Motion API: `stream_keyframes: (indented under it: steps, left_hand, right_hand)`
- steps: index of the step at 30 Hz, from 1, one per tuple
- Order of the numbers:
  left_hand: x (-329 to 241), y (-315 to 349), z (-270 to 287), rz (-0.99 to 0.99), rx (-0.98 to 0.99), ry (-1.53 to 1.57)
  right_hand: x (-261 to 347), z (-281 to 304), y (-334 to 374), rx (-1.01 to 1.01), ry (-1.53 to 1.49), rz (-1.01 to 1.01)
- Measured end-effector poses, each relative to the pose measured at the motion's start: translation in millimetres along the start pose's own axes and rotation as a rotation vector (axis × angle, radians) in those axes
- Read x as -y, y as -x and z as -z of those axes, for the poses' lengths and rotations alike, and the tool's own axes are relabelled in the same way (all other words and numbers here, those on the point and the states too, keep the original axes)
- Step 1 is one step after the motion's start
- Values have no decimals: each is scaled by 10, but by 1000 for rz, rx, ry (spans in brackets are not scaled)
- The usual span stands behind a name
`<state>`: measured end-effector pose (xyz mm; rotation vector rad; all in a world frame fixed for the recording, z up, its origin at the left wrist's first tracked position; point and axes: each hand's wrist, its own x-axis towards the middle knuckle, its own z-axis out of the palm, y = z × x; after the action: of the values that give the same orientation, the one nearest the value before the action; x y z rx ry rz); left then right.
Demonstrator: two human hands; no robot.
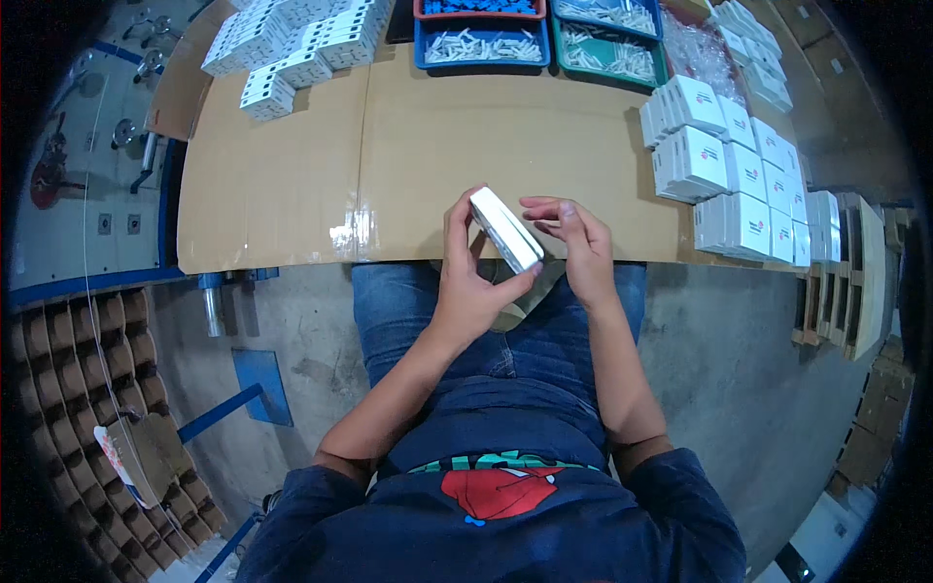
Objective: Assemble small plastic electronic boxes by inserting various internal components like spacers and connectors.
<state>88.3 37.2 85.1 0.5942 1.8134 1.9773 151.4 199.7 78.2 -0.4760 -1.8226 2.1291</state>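
My left hand (468, 282) grips a small flat white box (505, 230) by its edges, thumb on the near end and fingers on the far side. The box is tilted, with a narrow side toward me, above the near edge of the cardboard-covered table. Just right of it hovers my right hand (581, 255), its fingers partly bent and apart, with nothing visible in them. A gap shows between those fingers and the box.
Stacks of white boxes (748, 225) stand at the right of the table (282, 185). More white pieces with dark marks (321, 49) are piled far left. Blue (483, 68) and green (607, 78) trays of small white parts line the back. Beside the table lies a divided carton (87, 389).
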Motion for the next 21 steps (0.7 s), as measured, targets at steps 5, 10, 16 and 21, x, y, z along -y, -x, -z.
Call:
stream_keyframes:
  steps: [5,10,16,21]
  left_hand:
    - [-10,-33,87,-174,187,-383]
    - [0,-19,116,-177,255,-454]
    - [-13,-75,144,-215,261,-531]
    - [-33,-70,96,37,92,-331]
  right_hand:
    - [125,27,54,181,-144,-77]
    - [118,-27,100,240,-9,23]
    - [87,-41,92,252,-50,-2]
    - [85,-35,87,196,-103,12]
